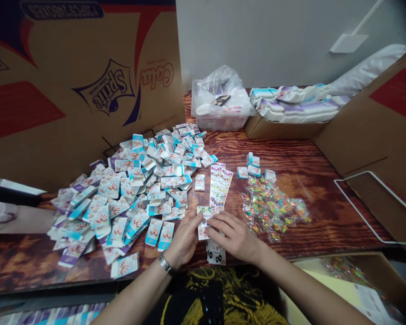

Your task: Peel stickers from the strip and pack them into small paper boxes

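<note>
A small glossy sticker sheet [203, 222] lies at the near edge of the bench [325, 216], held between both hands. The left hand [184, 237] pinches its left edge and the right hand [233, 234] covers its right side with curled fingers. Just beyond lies a stack of printed sticker strips [219, 185]. Flat cardboard cartons [131, 189] are heaped to the left, and crinkly clear packets [274, 207] lie to the right.
</note>
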Demonstrator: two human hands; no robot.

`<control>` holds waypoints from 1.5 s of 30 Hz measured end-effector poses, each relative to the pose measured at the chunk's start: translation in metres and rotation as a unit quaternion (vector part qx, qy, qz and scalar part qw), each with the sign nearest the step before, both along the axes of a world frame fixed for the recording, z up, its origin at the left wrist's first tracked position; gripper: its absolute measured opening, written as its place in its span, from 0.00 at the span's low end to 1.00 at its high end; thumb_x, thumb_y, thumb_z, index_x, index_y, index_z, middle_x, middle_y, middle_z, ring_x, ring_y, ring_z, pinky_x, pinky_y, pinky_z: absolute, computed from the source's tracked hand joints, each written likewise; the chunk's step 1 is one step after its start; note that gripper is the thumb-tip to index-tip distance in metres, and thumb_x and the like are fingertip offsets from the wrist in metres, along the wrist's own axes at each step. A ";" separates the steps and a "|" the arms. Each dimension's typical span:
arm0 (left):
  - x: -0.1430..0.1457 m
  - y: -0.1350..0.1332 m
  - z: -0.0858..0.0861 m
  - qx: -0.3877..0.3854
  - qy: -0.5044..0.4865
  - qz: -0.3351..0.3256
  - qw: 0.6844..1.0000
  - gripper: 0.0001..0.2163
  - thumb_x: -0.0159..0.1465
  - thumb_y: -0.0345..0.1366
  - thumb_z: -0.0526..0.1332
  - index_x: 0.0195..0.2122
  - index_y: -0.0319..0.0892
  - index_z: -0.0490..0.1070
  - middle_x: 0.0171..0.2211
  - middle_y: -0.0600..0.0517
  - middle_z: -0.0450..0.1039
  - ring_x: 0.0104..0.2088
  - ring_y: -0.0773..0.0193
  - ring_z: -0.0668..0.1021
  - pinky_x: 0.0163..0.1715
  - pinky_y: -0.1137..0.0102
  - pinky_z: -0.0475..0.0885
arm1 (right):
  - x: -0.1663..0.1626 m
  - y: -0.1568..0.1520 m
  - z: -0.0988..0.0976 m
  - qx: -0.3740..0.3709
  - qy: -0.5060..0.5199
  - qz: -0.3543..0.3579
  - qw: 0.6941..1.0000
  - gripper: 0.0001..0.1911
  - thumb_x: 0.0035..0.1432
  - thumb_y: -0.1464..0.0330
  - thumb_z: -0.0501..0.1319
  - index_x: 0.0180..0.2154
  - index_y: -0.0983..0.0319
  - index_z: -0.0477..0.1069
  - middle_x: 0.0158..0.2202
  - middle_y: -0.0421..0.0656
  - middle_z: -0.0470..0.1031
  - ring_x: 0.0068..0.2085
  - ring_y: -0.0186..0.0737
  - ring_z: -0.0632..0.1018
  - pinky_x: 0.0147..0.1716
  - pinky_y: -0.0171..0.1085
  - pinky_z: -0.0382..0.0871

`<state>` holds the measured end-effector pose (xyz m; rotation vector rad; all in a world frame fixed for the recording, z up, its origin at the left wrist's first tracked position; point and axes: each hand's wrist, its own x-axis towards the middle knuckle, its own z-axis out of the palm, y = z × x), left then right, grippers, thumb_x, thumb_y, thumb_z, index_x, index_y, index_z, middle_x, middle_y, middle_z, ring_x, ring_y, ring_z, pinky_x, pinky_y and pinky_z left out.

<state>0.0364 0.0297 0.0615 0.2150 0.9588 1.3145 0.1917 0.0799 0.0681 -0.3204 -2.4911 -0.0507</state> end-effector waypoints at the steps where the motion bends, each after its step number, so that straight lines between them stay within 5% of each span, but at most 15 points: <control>1: 0.001 0.000 -0.002 -0.001 0.007 -0.001 1.000 0.08 0.52 0.35 0.68 0.33 0.40 0.73 0.30 0.55 0.72 0.32 0.69 0.71 0.36 0.75 0.63 | 0.000 0.000 -0.001 0.007 -0.003 0.001 1.000 0.08 0.63 0.74 0.55 0.38 0.65 0.73 0.40 0.44 0.76 0.43 0.42 0.73 0.45 0.44 0.71; 13: -0.003 0.003 -0.004 -0.002 -0.019 -0.012 1.000 0.12 0.47 0.32 0.71 0.27 0.37 0.68 0.26 0.55 0.70 0.28 0.71 0.71 0.34 0.75 0.65 | 0.004 0.000 -0.005 -0.074 0.039 0.034 0.996 0.06 0.62 0.74 0.57 0.39 0.63 0.72 0.37 0.43 0.77 0.39 0.40 0.72 0.37 0.40 0.70; 24: -0.010 -0.002 -0.005 0.021 -0.013 -0.056 0.998 0.15 0.55 0.37 0.66 0.43 0.41 0.68 0.36 0.51 0.71 0.32 0.67 0.73 0.33 0.71 0.69 | 0.008 -0.004 -0.003 -0.197 0.032 0.038 0.979 0.07 0.62 0.74 0.55 0.40 0.62 0.70 0.38 0.43 0.76 0.42 0.42 0.70 0.41 0.41 0.68; 30: -0.010 -0.001 0.003 0.042 0.038 -0.075 0.996 0.16 0.55 0.38 0.67 0.43 0.40 0.70 0.35 0.50 0.72 0.33 0.67 0.74 0.35 0.72 0.68 | 0.004 -0.002 0.000 -0.376 0.047 -0.033 0.925 0.06 0.64 0.72 0.55 0.42 0.62 0.69 0.36 0.43 0.72 0.37 0.37 0.72 0.37 0.36 0.67; 34: -0.012 0.000 0.003 0.038 0.044 -0.079 0.995 0.15 0.57 0.39 0.65 0.44 0.40 0.71 0.40 0.49 0.73 0.36 0.67 0.74 0.37 0.73 0.68 | 0.001 0.002 0.004 -0.429 0.022 -0.048 0.902 0.05 0.63 0.70 0.57 0.40 0.60 0.71 0.35 0.42 0.69 0.37 0.36 0.72 0.37 0.35 0.66; 41: -0.015 0.000 -0.002 0.039 -0.033 -0.047 0.998 0.08 0.59 0.36 0.64 0.38 0.39 0.72 0.35 0.50 0.73 0.35 0.68 0.74 0.36 0.73 0.71 | 0.001 0.003 0.007 -0.426 0.024 0.015 0.904 0.05 0.64 0.72 0.54 0.40 0.60 0.68 0.37 0.42 0.71 0.40 0.37 0.71 0.40 0.37 0.64; 45: -0.013 -0.002 -0.009 0.014 -0.139 -0.095 0.986 0.15 0.64 0.45 0.57 0.45 0.40 0.69 0.42 0.45 0.72 0.41 0.59 0.75 0.39 0.63 0.73 | 0.003 0.002 0.004 -0.466 0.063 -0.047 0.881 0.05 0.65 0.70 0.53 0.40 0.60 0.66 0.36 0.42 0.71 0.38 0.37 0.72 0.38 0.36 0.65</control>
